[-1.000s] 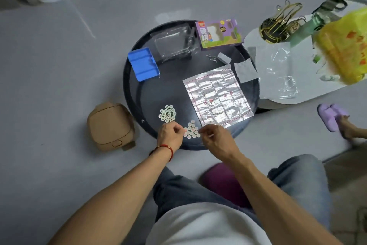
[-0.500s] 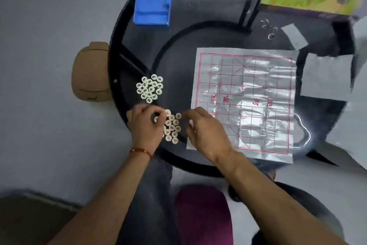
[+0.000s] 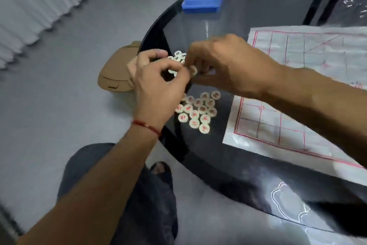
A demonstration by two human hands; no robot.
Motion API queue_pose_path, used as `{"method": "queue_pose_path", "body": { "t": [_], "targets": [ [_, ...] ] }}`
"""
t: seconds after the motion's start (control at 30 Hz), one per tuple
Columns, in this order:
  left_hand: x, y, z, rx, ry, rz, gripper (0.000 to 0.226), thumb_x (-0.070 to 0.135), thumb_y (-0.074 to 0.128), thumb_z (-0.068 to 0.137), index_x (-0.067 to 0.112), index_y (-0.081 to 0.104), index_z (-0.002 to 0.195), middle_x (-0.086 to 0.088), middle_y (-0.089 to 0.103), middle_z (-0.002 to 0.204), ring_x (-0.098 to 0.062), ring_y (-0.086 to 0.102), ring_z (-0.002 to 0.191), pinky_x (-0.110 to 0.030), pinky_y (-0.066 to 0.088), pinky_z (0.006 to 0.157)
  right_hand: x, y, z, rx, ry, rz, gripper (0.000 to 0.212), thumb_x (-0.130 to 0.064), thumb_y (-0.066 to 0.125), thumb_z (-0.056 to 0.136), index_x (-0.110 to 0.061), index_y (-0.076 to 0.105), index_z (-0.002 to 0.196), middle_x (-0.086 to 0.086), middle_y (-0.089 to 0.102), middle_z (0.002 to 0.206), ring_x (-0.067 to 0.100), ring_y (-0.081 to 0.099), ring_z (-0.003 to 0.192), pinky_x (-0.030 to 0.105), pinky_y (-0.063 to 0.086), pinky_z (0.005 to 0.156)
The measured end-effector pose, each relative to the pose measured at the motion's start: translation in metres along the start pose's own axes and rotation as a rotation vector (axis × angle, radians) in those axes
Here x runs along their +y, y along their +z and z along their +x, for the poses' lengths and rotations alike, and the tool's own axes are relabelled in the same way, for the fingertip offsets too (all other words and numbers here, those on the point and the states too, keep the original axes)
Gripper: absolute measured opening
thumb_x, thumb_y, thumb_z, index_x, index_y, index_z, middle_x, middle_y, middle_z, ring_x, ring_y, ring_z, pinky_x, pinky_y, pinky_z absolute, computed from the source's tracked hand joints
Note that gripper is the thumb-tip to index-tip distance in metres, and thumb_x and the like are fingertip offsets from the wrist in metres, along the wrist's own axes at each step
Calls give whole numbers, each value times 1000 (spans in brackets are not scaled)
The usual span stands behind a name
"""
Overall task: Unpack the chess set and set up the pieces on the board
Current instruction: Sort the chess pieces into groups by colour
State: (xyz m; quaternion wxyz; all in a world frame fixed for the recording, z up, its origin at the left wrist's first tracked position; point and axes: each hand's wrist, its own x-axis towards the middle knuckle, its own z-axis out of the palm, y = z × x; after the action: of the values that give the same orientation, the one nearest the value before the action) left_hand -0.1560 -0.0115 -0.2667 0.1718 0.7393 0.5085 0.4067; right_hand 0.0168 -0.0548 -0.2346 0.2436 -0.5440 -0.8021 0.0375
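Both hands meet just above the far heap of small round cream discs with dark marks (image 3: 178, 56). The left hand (image 3: 158, 84) has its fingers curled and seems to pinch a disc, but it is too blurry to tell. The right hand (image 3: 224, 66) pinches one small cream disc (image 3: 193, 70) at its fingertips. The thin shiny sheet with red grid lines (image 3: 309, 90) lies to the right of the hands on the round dark glass surface (image 3: 228, 157), so the right hand is nearer to it. The heap of cream discs with red marks (image 3: 198, 111) sits just below the hands.
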Motion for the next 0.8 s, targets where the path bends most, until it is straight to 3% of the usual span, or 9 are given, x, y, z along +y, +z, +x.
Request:
{"method": "queue_pose_path", "body": {
  "t": [0.1, 0.2, 0.3, 0.4, 0.53, 0.63, 0.8],
  "targets": [
    [14, -9, -12, -6, 39, -96, 9, 41, 71, 76, 38, 70, 68, 14, 59, 103, -11, 44, 113, -16, 30, 98, -29, -4, -19, 175, 92, -50, 19, -34, 73, 86, -20, 69, 99, 0, 73, 89, 24, 68, 82, 44, 55, 71],
    [26, -19, -20, -71, 137, -103, 15, 50, 63, 77, 38, 69, 72, 14, 69, 90, -15, 58, 106, -31, 39, 99, -42, -22, -47, 193, 256, -90, 11, -29, 71, 83, -21, 72, 91, 0, 73, 81, 26, 69, 76, 44, 56, 69],
    [28, -21, -18, -298, 140, 38, 12, 39, 62, 79, 39, 69, 89, 7, 66, 104, -24, 50, 116, -31, 38, 99, -42, -22, -79, 120, 355, -123, 8, -31, 72, 85, -24, 72, 89, -10, 67, 76, 19, 66, 72, 40, 57, 68],
    [30, -22, -11, -449, 203, 224, 25, 28, 61, 82, 33, 70, 106, -1, 62, 113, -29, 44, 117, -44, 42, 101, -39, -9, -83, 70, 388, -148, 6, -31, 72, 87, -26, 72, 92, -12, 67, 81, 16, 64, 75, 40, 57, 68],
    [3, -16, -6, -366, 168, 280, 28, 23, 58, 79, 29, 71, 103, 0, 66, 106, -30, 50, 108, -44, 46, 96, -28, 14, -67, -32, 410, -163, 13, -28, 71, 88, -26, 75, 101, -6, 75, 98, 18, 66, 80, 39, 59, 70],
    [-8, -9, -6, -397, 88, 320, 32, 30, 57, 77, 31, 70, 107, 0, 66, 109, -29, 52, 109, -46, 44, 98, -18, 23, -63, -62, 390, -207, 16, -36, 72, 86, -26, 74, 98, -2, 73, 93, 21, 63, 81, 41, 58, 68],
    [-5, -4, -1, -415, 132, 291, 33, 24, 60, 85, 27, 69, 116, -1, 64, 114, -30, 47, 115, -47, 45, 99, -8, 27, -65, -74, 345, -250, 18, -41, 69, 88, -26, 74, 98, -1, 70, 92, 21, 59, 85, 42, 57, 66]
  ]
}}
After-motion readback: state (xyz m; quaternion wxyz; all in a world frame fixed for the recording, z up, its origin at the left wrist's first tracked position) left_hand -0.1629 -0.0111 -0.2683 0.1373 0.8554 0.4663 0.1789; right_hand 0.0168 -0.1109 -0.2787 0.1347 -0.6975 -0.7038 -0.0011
